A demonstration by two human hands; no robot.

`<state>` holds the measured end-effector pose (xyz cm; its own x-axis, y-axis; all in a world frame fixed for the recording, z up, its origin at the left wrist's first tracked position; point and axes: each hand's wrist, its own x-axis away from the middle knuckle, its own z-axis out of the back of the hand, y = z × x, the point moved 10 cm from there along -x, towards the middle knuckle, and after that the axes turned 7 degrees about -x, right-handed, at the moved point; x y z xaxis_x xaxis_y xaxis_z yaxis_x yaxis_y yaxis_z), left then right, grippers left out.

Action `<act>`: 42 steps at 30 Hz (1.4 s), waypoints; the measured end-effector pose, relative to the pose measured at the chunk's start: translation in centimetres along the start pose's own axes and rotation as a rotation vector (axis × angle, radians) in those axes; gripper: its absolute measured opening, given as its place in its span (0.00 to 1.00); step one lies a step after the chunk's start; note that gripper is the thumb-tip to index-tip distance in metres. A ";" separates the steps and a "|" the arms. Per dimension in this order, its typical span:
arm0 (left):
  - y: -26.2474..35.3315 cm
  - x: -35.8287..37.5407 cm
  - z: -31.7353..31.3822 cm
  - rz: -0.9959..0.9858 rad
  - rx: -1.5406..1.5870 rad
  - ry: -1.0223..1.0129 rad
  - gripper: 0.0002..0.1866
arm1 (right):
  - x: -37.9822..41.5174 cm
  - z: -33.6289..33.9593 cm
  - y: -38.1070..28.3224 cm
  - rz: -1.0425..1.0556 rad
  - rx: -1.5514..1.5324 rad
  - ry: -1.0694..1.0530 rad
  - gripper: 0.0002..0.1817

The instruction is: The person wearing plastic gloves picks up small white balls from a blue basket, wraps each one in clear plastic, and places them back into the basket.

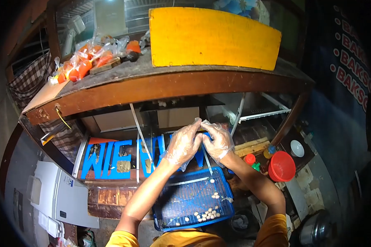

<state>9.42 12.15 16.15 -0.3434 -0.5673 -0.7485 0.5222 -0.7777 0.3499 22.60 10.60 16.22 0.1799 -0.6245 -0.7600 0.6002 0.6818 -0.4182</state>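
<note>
Both of my hands wear thin clear plastic gloves and meet over the far edge of the basket, fingertips touching. My left hand [182, 142] is curved with its fingers pressed together. Mirroring it, my right hand [218, 140] is closed the same way. Whatever may lie between the palms is hidden. Below them stands a blue plastic basket [231, 193] with a mesh bottom. Several small pale round balls [208, 215] lie in it, mostly near its front right corner.
A wooden stall with blue lettering [107, 159] stands ahead, a yellow board [214, 39] on its top shelf. Bagged orange items [83, 61] sit at upper left. To the right are a red bucket [282, 166], a white bowl [297, 148] and a red-capped bottle [250, 159].
</note>
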 end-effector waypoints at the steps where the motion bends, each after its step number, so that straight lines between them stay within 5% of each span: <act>1: 0.1 0.5 -0.4 0.006 -0.005 -0.032 0.26 | 0.6 0.2 0.0 -0.012 0.000 -0.002 0.22; 16: 3.0 6.5 -4.3 -0.047 0.081 -0.261 0.24 | 8.8 1.3 0.7 -0.198 -0.041 -0.087 0.24; 42: 4.6 21.6 -12.2 0.132 0.341 -0.679 0.26 | 25.4 -2.3 3.1 -0.469 -0.079 -0.344 0.20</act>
<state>13.90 -0.37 -5.29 -0.7561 -0.6175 -0.2169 0.3606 -0.6696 0.6492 27.28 -2.30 -5.50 0.1601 -0.9451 -0.2848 0.6189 0.3209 -0.7169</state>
